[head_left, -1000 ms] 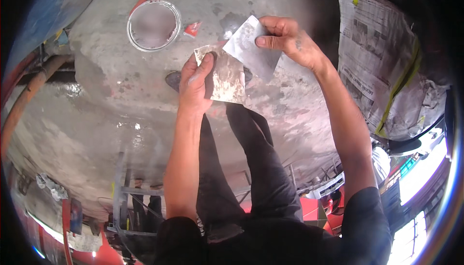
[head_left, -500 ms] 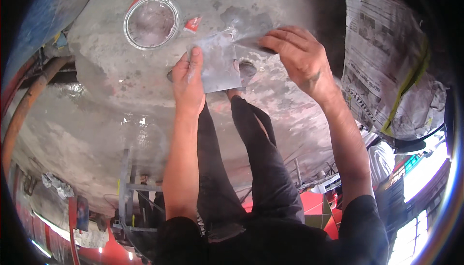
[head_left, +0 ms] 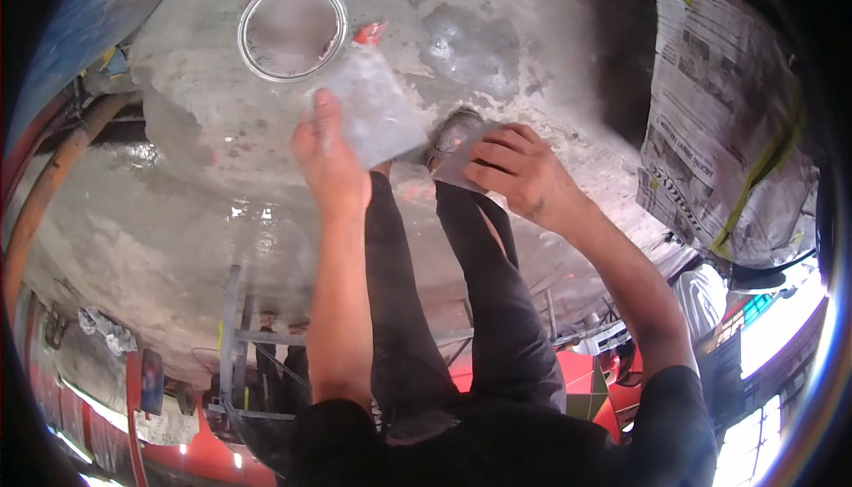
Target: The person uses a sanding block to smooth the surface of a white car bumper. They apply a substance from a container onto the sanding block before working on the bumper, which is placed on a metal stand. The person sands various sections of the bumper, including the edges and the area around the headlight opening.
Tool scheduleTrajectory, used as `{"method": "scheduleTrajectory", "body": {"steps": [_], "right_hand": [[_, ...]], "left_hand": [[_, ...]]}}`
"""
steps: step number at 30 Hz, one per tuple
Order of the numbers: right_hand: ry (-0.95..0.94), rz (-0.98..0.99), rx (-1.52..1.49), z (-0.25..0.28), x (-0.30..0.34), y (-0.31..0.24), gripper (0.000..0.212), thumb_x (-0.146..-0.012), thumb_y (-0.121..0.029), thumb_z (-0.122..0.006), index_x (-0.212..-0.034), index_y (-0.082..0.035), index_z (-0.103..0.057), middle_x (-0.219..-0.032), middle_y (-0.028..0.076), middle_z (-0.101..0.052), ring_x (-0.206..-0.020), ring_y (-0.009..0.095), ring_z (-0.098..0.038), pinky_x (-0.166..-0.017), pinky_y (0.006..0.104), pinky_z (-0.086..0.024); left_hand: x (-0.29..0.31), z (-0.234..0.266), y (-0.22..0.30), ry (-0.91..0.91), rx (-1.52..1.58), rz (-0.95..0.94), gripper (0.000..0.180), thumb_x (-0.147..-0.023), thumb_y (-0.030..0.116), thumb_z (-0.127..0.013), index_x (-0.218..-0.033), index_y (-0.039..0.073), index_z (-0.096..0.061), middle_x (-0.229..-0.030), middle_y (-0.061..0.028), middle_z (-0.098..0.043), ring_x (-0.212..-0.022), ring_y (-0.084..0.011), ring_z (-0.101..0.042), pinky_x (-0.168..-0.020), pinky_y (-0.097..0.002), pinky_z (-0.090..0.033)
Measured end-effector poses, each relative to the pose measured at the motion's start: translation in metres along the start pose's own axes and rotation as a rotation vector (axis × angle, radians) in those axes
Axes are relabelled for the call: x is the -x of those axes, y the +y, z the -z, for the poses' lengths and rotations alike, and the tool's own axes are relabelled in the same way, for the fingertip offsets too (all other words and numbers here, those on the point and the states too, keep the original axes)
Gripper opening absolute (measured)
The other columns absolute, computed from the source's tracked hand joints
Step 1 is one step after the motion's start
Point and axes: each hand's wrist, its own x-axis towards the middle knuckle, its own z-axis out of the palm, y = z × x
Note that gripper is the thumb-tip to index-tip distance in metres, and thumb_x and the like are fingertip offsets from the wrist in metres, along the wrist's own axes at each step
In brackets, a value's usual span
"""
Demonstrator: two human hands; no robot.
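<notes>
Forearms reach up from below. Left hand (head_left: 330, 160) grips a flat metal scraper (head_left: 377, 110), fingers clamped on its lower edge, blade against the grey filler-coated panel (head_left: 222, 221). Right hand (head_left: 519, 172) presses a smaller scraper (head_left: 457, 145) flat, fingers together on it.

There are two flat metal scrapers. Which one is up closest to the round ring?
The scraper in the left hand, the bigger grey blade. Its top corner reaches just below the round ring. The other scraper, under the right hand, lies lower and farther right.
</notes>
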Motion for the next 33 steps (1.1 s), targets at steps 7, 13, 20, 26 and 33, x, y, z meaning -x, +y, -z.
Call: {"method": "scheduleTrajectory", "body": {"steps": [7,13,20,26,33], "right_hand": [[0.207,0.040,-0.235,-0.021,-0.013,-0.016,0.047,-0.072,0.003,-0.076,-0.118,-0.005,-0.077,-0.113,0.018,-0.069,-0.110,0.042,-0.067,-0.089,0.0466,-0.059],[0.027,-0.054,-0.115,-0.057,0.006,0.011,0.053,-0.072,0.006,-0.071,-0.123,-0.005,-0.073,-0.121,0.021,-0.064,-0.111,0.044,-0.065,-0.094,0.0465,-0.057],[0.178,-0.686,-0.547,-0.064,0.020,0.052,0.034,-0.091,0.003,-0.068,-0.125,0.000,-0.069,-0.114,0.014,-0.072,-0.107,0.025,-0.069,-0.094,0.0327,-0.054],[0.006,-0.895,-1.058,-0.051,-0.013,0.089,0.034,-0.091,-0.004,-0.071,-0.125,0.003,-0.068,-0.114,0.010,-0.074,-0.105,0.018,-0.068,-0.096,0.0297,-0.051],[0.060,-0.762,-0.489,-0.079,-0.043,0.150,0.044,-0.096,-0.004,-0.065,-0.140,-0.001,-0.061,-0.117,0.016,-0.075,-0.109,0.025,-0.071,-0.097,0.0367,-0.054]], "left_hand": [[0.018,0.003,-0.016,0.055,0.199,0.334,0.037,-0.104,0.025,-0.068,-0.129,-0.002,-0.061,-0.122,-0.0111,-0.069,-0.115,-0.0240,-0.067,-0.096,-0.0426,-0.057],[0.034,-0.001,-0.016,0.012,0.413,0.330,0.036,-0.105,0.020,-0.065,-0.135,0.001,-0.058,-0.128,-0.0098,-0.067,-0.119,-0.0257,-0.066,-0.100,-0.0447,-0.055],[0.007,0.030,-0.031,-0.041,0.423,0.260,0.038,-0.105,0.023,-0.066,-0.136,0.004,-0.057,-0.129,-0.0109,-0.067,-0.120,-0.0265,-0.066,-0.100,-0.0467,-0.055],[0.007,0.049,-0.077,-0.232,0.404,0.546,0.034,-0.103,0.015,-0.068,-0.134,0.003,-0.064,-0.130,-0.0110,-0.070,-0.117,-0.0249,-0.069,-0.100,-0.0437,-0.057],[-0.052,0.051,-0.108,-0.225,0.106,0.332,0.034,-0.102,0.015,-0.068,-0.133,0.001,-0.064,-0.120,-0.0103,-0.073,-0.111,-0.0228,-0.071,-0.097,-0.0368,-0.055]]}}
